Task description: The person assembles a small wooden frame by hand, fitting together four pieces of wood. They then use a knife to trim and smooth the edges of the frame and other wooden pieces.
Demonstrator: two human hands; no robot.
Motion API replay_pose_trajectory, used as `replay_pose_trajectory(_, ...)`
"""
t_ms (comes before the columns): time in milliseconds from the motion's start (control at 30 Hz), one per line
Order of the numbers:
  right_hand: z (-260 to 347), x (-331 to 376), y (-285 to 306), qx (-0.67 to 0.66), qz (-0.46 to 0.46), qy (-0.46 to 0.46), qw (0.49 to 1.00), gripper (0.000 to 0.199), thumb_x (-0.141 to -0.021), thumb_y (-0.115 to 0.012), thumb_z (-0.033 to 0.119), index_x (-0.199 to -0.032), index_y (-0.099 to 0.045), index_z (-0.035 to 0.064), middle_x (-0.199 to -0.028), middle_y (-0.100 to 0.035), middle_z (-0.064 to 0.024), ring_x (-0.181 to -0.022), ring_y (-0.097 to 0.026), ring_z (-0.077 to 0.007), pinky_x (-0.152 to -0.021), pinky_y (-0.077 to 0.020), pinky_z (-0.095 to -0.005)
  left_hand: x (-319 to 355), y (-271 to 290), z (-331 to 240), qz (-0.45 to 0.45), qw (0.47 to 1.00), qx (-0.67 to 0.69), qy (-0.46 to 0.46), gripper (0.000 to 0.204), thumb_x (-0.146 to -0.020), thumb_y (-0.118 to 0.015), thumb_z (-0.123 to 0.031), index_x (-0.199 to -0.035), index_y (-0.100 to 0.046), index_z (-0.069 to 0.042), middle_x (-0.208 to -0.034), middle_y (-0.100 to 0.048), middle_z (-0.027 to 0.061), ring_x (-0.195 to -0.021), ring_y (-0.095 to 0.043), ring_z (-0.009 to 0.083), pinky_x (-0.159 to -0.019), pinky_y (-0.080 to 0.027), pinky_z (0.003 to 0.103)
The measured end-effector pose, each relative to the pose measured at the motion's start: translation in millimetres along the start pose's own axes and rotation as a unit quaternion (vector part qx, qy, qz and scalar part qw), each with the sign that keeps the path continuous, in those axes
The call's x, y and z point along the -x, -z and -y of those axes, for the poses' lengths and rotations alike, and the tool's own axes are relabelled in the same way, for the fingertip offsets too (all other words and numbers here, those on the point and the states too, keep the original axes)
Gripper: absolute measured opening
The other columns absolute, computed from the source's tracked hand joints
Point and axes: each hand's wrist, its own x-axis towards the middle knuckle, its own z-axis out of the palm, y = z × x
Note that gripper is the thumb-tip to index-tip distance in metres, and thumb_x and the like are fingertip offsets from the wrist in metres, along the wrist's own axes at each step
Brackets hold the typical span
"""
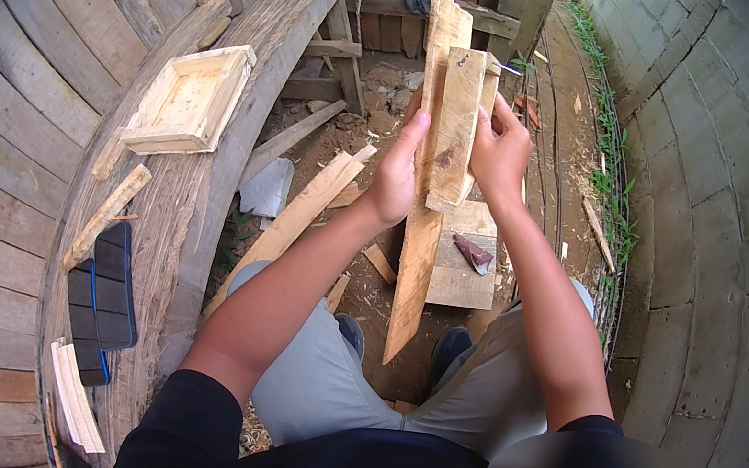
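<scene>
1. The left hand is wrapping the left edge of a long plank, thumb up along its face and fingers closed behind. The plank is standing nearly upright between the knees, its lower end pointing down toward the dirt ground.
2. The right hand is pinching a short board against the plank's face, thumb in front and fingers curled round the right edge. Both hands are shut on wood; neither is free.
3. Judgement: the step is lining the short board up on the plank. It is going best with edges kept parallel and the left thumb acting as a stop.
4. Keeping the plank's foot steady looks wise; if it is hanging loose, the pair may be twisting.
5. A square wooden frame is lying on the curved timber bench at left, well apart, with a dark flat slatted object nearer.
6. Scrap offcuts are littering the ground near the shoes, so footing is needing care.
</scene>
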Motion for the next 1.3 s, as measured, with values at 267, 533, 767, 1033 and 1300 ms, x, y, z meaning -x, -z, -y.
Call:
replay_pose_trajectory(267,-8,-3,-1,0.008,-0.005,0.014,1.000,0.037,-0.096,-0.069,0.018,-0.128,-0.068,-0.0005,-0.093,-0.078,-0.0176,-0.078,-0.075,-0.0180,-0.069,-0.0555,-0.0332,-2,-1,2,-0.002,1.000,0.003,-0.015,0.062,-0.111,-0.022,-0.045,-0.148,-0.045,0.000,-0.145,-0.056,0.0139,-0.129,-0.056,0.0203,-0.107,-0.045,0.037)
replay_pose_trajectory(533,0,2,-1,-0.015,0.000,0.002,1.000,0.040,-0.096,-0.068,0.019,-0.131,-0.066,-0.0007,-0.089,-0.077,-0.0160,-0.073,-0.074,-0.0164,-0.065,-0.0555,-0.0328,-3,8,8,-0.009,1.000,-0.013,-0.011,0.063,-0.111,-0.020,-0.044,-0.149,-0.043,0.000,-0.147,-0.054,0.0139,-0.130,-0.055,0.0212,-0.108,-0.045,0.038)
replay_pose_trajectory(767,2,1,0,-0.003,-0.001,0.001,1.000,0.036,-0.097,-0.067,0.019,-0.128,-0.068,0.0000,-0.093,-0.078,-0.0157,-0.078,-0.075,-0.0181,-0.069,-0.0559,-0.0332,-3,4,7,-0.011,1.000,-0.003,-0.016,0.063,-0.112,-0.020,-0.045,-0.150,-0.043,0.000,-0.146,-0.055,0.0140,-0.130,-0.056,0.0211,-0.108,-0.045,0.038)
replay_pose_trajectory(1033,-8,-2,-4,0.001,-0.013,0.012,1.000,0.034,-0.096,-0.068,0.019,-0.125,-0.070,0.0021,-0.094,-0.078,-0.0174,-0.082,-0.076,-0.0213,-0.072,-0.0560,-0.0342,-3,6,6,-0.001,1.000,-0.005,-0.011,0.062,-0.112,-0.021,-0.044,-0.149,-0.044,-0.001,-0.144,-0.057,0.0134,-0.127,-0.057,0.0205,-0.107,-0.045,0.037)
replay_pose_trajectory(1300,-5,-1,-2,0.012,-0.010,0.019,1.000,0.031,-0.096,-0.068,0.019,-0.123,-0.071,0.0038,-0.087,-0.077,-0.0163,-0.076,-0.075,-0.0218,-0.069,-0.0551,-0.0355,0,2,1,0.007,1.000,-0.006,-0.002,0.062,-0.111,-0.021,-0.045,-0.150,-0.044,-0.001,-0.143,-0.057,0.0134,-0.130,-0.055,0.0207,-0.109,-0.044,0.038)
